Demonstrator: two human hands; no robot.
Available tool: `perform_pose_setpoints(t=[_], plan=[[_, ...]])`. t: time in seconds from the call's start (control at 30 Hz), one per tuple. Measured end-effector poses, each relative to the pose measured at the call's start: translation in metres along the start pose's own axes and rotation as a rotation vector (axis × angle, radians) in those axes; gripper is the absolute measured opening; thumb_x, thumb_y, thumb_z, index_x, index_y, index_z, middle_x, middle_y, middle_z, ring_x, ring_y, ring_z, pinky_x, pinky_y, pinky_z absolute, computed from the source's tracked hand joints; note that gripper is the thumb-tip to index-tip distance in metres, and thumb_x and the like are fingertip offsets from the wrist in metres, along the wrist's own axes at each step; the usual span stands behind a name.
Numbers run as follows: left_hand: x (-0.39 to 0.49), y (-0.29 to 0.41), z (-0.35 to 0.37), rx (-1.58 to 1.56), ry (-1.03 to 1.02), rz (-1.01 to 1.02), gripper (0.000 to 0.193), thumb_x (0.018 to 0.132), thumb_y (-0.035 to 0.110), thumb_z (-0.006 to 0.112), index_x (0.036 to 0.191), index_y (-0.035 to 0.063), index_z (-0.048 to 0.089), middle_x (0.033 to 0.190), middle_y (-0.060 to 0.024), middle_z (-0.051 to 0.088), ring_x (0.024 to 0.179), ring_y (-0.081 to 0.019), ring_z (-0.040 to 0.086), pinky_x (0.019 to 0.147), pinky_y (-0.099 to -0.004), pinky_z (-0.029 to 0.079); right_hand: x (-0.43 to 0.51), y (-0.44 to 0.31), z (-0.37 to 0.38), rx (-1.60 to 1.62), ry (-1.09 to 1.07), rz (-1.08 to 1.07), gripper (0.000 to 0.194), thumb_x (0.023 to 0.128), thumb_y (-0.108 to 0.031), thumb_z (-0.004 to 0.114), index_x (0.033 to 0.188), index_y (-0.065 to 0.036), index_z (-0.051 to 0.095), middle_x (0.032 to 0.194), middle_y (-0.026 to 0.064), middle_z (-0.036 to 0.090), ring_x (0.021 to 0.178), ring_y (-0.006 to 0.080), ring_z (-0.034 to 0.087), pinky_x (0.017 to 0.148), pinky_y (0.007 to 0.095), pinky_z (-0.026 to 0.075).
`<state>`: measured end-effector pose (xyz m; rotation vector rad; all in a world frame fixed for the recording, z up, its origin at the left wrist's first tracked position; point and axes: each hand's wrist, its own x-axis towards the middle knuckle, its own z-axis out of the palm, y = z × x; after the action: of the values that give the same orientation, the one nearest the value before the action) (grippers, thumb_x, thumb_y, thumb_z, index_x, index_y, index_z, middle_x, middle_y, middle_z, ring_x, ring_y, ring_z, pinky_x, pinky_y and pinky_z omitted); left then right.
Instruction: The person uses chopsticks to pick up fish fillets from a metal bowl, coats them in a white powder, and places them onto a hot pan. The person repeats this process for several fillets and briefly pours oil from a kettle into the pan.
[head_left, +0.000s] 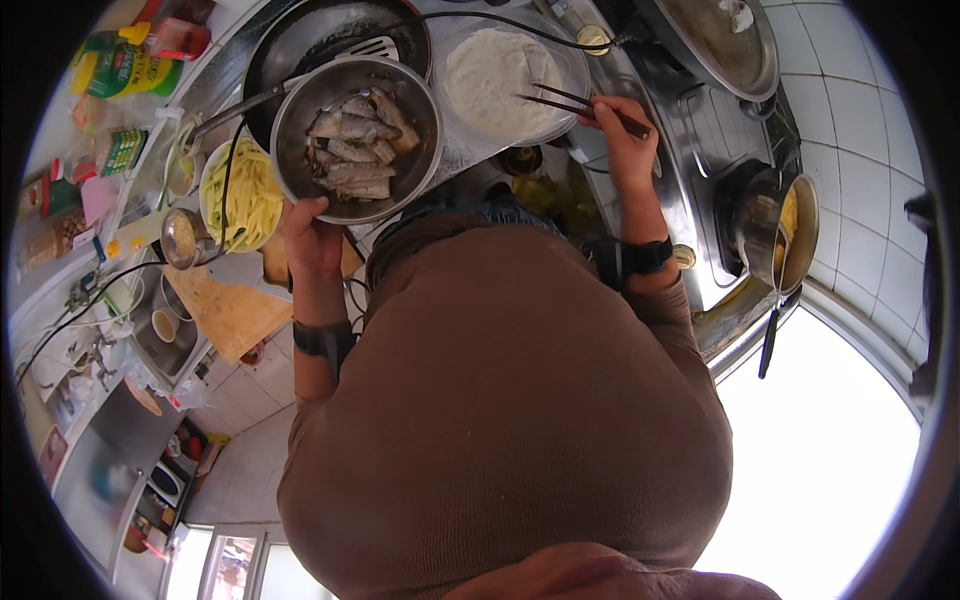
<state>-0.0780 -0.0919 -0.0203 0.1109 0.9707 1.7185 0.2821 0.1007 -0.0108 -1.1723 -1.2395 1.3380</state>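
My left hand (313, 238) grips the near rim of a stainless steel bowl (429, 161), thumb over the edge. Pieces of fish (356, 142) lie heaped in that bowl. In my right hand (626, 150) is a pair of dark chopsticks (562, 103), their tips over a clear bowl (577, 75) of white flour (487, 82). A piece partly coated in flour seems to lie near the tips, but it is hard to make out. The steel bowl overlaps a black frying pan (270, 56), where a slotted turner (375, 48) rests.
A bowl of pale cut strips (244, 199) stands left, beside a small steel cup (180, 236) and a wooden cutting board (229, 300). At right, a gas stove (720, 142) carries a large pan (712, 45) and a saucepan (761, 225). A black cable (480, 15) crosses the worktop.
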Motion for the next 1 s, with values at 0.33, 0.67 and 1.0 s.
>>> perform_pose_setpoints(t=[0.33, 0.67, 1.0], plan=[[-0.002, -0.001, -0.001, 0.032, -0.015, 0.026, 0.065, 0.074, 0.001, 0.053, 0.138, -0.0021, 0.042, 0.136, -0.0144, 0.052, 0.126, -0.0296, 0.049, 0.109, -0.0423, 0.037, -0.001, -0.002, 0.020, -0.103, -0.123, -0.148, 0.010, 0.090, 0.002, 0.062, 0.098, 0.008, 0.066, 0.097, 0.0092, 0.059, 0.086, 0.0197, 0.068, 0.078, 0.0289, 0.059], [-0.004, 0.000, -0.002, -0.003, -0.003, 0.010, 0.066, 0.073, -0.002, 0.051, 0.139, 0.0008, 0.040, 0.134, -0.0141, 0.051, 0.125, -0.0297, 0.049, 0.108, -0.0428, 0.038, 0.004, -0.008, 0.010, -0.229, -0.163, -0.312, 0.010, 0.088, 0.005, 0.065, 0.098, 0.004, 0.067, 0.088, 0.0069, 0.058, 0.078, 0.0139, 0.064, 0.065, 0.0225, 0.052], [-0.006, 0.002, 0.003, 0.050, 0.026, 0.026, 0.064, 0.074, 0.001, 0.053, 0.137, -0.0037, 0.042, 0.138, -0.0145, 0.050, 0.128, -0.0303, 0.047, 0.111, -0.0432, 0.035, -0.004, -0.016, 0.003, -0.458, -0.293, -0.484, 0.012, 0.086, 0.007, 0.066, 0.097, 0.004, 0.067, 0.086, 0.0076, 0.057, 0.070, 0.0106, 0.056, 0.057, 0.0221, 0.044]])
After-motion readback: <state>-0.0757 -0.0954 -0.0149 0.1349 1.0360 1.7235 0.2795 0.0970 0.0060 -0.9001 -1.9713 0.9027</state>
